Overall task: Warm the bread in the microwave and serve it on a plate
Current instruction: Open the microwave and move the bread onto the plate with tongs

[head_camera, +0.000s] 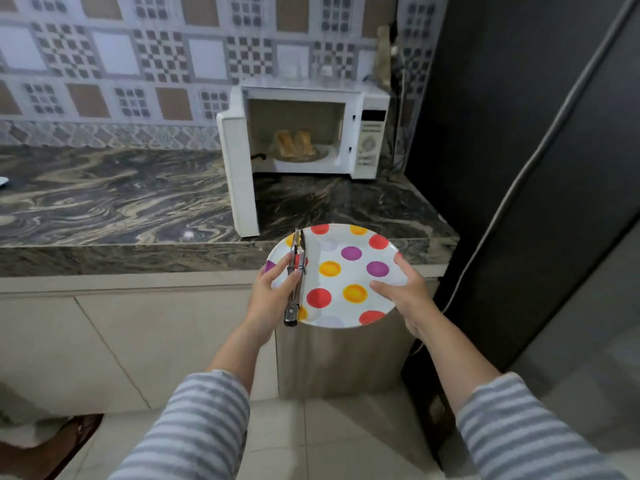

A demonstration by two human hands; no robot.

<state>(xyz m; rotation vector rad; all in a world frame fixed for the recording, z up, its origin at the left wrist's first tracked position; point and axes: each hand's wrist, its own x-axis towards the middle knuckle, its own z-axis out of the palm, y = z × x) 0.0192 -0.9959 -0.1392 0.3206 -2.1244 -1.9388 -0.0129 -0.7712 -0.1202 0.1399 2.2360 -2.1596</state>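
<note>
A white microwave [370,140] stands at the back of the counter with its door [239,174] swung open to the left. Inside, two slices of bread [296,143] lean on a glass dish. I hold a white plate with red, yellow and purple dots [349,271] in front of the counter edge. My left hand [270,296] grips the plate's left rim together with metal tongs [296,278], which lie closed across the plate. My right hand [405,292] grips the plate's right rim.
A dark marbled counter [121,202] runs left from the microwave. A tall dark fridge [519,168] stands right beside the counter. A patterned tile wall [138,64] lies behind. Pale cabinet fronts [138,341] sit below the counter, and a sandalled foot [69,438] shows at lower left.
</note>
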